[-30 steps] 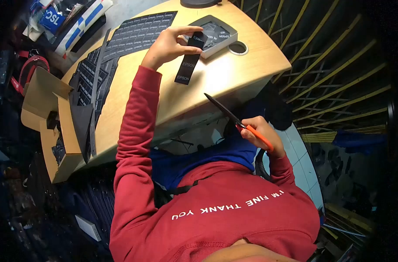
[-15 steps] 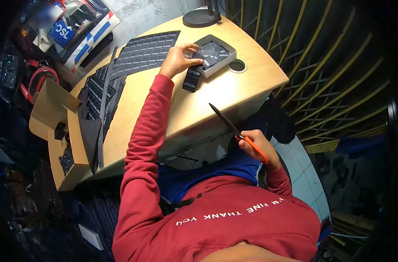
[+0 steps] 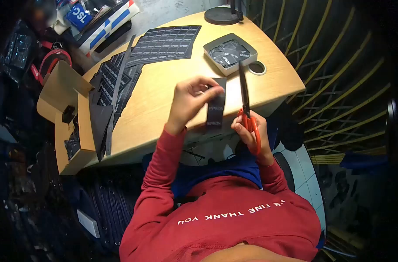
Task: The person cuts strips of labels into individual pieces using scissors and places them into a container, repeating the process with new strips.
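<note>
My left hand (image 3: 188, 102) pinches a narrow black strip of EPSON labels (image 3: 216, 108) and holds it upright over the near edge of the wooden desk (image 3: 159, 94). My right hand (image 3: 250, 131) grips orange-handled scissors (image 3: 245, 102), whose dark blades point away from me, just right of the strip. Behind the blades sits a grey square tray (image 3: 230, 53) holding cut black labels.
Black label sheets (image 3: 166, 42) lie on the desk's far left, more sheets and strips (image 3: 109, 94) along its left edge. An open cardboard box (image 3: 59, 94) stands left of the desk. A lamp base (image 3: 221, 16) and a desk grommet hole (image 3: 257, 67) are nearby. Yellow railing bars on the right.
My left hand drew the label strip back from the grey tray toward me. My right hand lifted the scissors from my lap and brought the blades up beside the strip.
</note>
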A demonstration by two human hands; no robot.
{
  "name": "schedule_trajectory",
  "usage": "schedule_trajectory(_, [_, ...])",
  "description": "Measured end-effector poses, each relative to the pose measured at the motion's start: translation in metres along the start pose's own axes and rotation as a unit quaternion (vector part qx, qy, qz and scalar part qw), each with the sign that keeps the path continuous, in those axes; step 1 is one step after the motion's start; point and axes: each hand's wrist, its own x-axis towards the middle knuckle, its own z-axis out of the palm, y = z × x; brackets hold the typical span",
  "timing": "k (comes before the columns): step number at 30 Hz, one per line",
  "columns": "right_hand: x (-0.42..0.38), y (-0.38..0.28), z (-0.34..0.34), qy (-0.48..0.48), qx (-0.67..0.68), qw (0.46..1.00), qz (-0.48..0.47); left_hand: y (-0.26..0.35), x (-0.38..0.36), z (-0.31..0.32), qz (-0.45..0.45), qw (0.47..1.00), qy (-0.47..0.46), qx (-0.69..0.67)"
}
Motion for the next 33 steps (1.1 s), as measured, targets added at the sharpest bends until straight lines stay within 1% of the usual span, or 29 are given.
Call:
schedule_trajectory(1, [0.002, -0.003, 0.008, 0.017, 0.045, 0.999, -0.016, 0.001, -0.011, 0.004, 0.003, 1.0, 0.0, 0.003])
schedule_trajectory(2, [0.004, -0.01, 0.015, 0.015, 0.082, 0.996, -0.023, 0.005, -0.022, 0.005, -0.035, 0.999, -0.014, -0.004])
schedule_trajectory(3, [0.005, -0.007, 0.015, 0.009, 0.084, 0.996, -0.021, 0.011, -0.032, 0.005, -0.073, 0.997, -0.027, -0.011])
schedule_trajectory(4, [0.005, -0.004, 0.015, 0.008, 0.056, 0.998, -0.019, 0.008, -0.04, 0.007, -0.093, 0.993, -0.036, -0.059])
schedule_trajectory(5, [0.006, -0.001, 0.017, 0.005, 0.031, 0.999, -0.018, 0.01, -0.047, 0.009, -0.058, 0.996, -0.037, -0.052])
schedule_trajectory(7, [0.007, -0.01, 0.025, 0.003, 0.028, 1.0, -0.008, 0.008, -0.057, 0.007, -0.078, 0.994, -0.032, -0.076])
schedule_trajectory(9, [0.01, -0.011, 0.028, -0.004, 0.024, 0.999, -0.048, 0.008, -0.063, 0.002, -0.08, 0.994, -0.02, -0.075])
schedule_trajectory(11, [0.009, -0.013, 0.031, -0.018, 0.038, 0.999, -0.03, 0.011, -0.068, 0.0, -0.082, 0.993, -0.011, -0.078])
schedule_trajectory(14, [0.007, -0.011, 0.035, -0.019, 0.024, 0.999, -0.041, 0.013, -0.073, 0.001, -0.085, 0.993, -0.007, -0.087])
schedule_trajectory(16, [0.008, -0.009, 0.039, 0.014, 0.045, 0.997, -0.056, 0.008, -0.077, 0.004, -0.026, 0.999, -0.001, -0.048])
schedule_trajectory(17, [0.008, -0.009, 0.038, 0.018, 0.047, 0.997, -0.052, 0.007, -0.08, 0.006, -0.031, 0.998, -0.004, -0.048])
schedule_trajectory(19, [0.009, -0.011, 0.038, -0.006, 0.04, 0.998, -0.039, 0.007, -0.083, 0.01, -0.013, 0.998, 0.037, -0.048])
schedule_trajectory(20, [0.008, -0.011, 0.037, -0.018, 0.033, 0.998, -0.055, 0.006, -0.085, 0.008, -0.019, 0.998, 0.033, -0.048])
schedule_trajectory(21, [0.006, -0.013, 0.038, -0.012, 0.034, 0.998, -0.051, 0.005, -0.085, 0.005, -0.025, 0.997, 0.033, -0.061])
schedule_trajectory(23, [0.001, -0.017, 0.038, -0.041, 0.072, 0.996, -0.033, 0.005, -0.085, -0.001, -0.035, 0.996, 0.028, -0.078])
schedule_trajectory(25, [-0.004, -0.004, 0.03, -0.045, 0.081, 0.996, -0.016, 0.013, -0.084, -0.009, -0.055, 0.995, 0.039, -0.074])
schedule_trajectory(27, [-0.007, 0.004, 0.021, -0.089, 0.061, 0.994, -0.033, 0.02, -0.085, -0.013, -0.075, 0.993, 0.05, -0.075])
schedule_trajectory(28, [-0.009, 0.002, 0.017, -0.089, 0.026, 0.996, -0.005, 0.021, -0.086, -0.016, -0.075, 0.993, 0.048, -0.074])
schedule_trajectory(29, [-0.012, 0.003, 0.01, -0.086, 0.023, 0.996, -0.002, 0.022, -0.087, -0.019, -0.074, 0.993, 0.047, -0.074])
schedule_trajectory(31, [-0.018, 0.006, -0.004, -0.153, -0.056, 0.986, 0.047, 0.02, -0.09, -0.027, -0.077, 0.994, 0.036, -0.062])
schedule_trajectory(32, [-0.021, 0.006, -0.007, -0.163, -0.103, 0.981, 0.035, 0.02, -0.091, -0.029, -0.074, 0.996, 0.036, -0.038])
schedule_trajectory(33, [-0.023, 0.004, -0.007, -0.163, -0.105, 0.98, 0.038, 0.022, -0.092, -0.032, -0.07, 0.997, 0.035, -0.013])
